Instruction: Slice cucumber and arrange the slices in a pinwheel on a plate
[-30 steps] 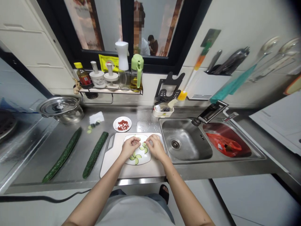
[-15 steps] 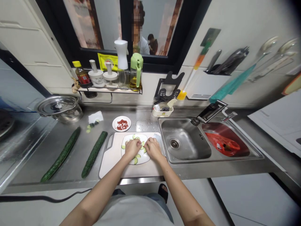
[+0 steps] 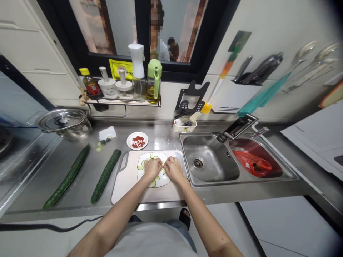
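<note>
A white squarish plate (image 3: 160,185) lies on the pale cutting board (image 3: 125,189), with thin green-edged cucumber slices (image 3: 140,166) spread around it. Over the plate's middle, my left hand (image 3: 152,168) is closed, its fingertips pinched together at a cucumber slice. My right hand (image 3: 173,167) is closed too, its fingertips close beside the left ones and on a slice near the plate's right side. The fingers partly hide the slices between them. Behind the board stands a small white dish (image 3: 137,146) of red bits.
Two whole cucumbers (image 3: 105,176) lie left of the board. A lidded steel pot (image 3: 76,129) and a white paper (image 3: 107,132) with cucumber scraps are behind them. To the right is a double sink (image 3: 214,178) with a red plastic bag (image 3: 252,163). A condiment shelf (image 3: 125,102) hangs above.
My left hand has shifted slightly to the right, its fingertips now nearer my right hand's. The view has moved a little. The plate and dish stay where they were.
</note>
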Demonstrator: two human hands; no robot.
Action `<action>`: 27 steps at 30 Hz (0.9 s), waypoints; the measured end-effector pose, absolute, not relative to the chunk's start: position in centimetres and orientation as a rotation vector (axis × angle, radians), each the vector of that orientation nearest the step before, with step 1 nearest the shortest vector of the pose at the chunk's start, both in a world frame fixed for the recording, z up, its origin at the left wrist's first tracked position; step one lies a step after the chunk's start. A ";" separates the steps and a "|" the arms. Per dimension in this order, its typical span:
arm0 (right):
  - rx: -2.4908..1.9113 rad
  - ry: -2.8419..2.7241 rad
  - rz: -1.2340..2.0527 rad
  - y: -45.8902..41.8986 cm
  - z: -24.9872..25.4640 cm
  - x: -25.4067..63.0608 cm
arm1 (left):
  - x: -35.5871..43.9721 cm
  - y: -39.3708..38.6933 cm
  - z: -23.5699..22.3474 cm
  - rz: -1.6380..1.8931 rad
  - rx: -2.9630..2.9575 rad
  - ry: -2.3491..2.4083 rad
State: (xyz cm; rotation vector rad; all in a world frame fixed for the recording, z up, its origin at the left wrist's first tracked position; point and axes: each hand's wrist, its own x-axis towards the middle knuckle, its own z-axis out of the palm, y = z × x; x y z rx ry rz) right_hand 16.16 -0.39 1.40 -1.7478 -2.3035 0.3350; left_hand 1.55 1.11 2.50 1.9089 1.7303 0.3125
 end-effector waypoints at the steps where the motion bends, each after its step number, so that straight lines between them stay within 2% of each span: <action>1: -1.752 -2.307 0.330 -0.4 1.4 16.1 | 1.6 1.1 2.5 0.309 1.916 1.726; 13: -1.866 -2.286 0.336 -0.3 1.3 16.0 | 2.0 1.2 2.6 0.224 1.943 1.771; 27: -1.877 -2.189 0.355 -0.4 1.7 16.0 | 1.5 1.1 2.2 0.290 1.915 1.759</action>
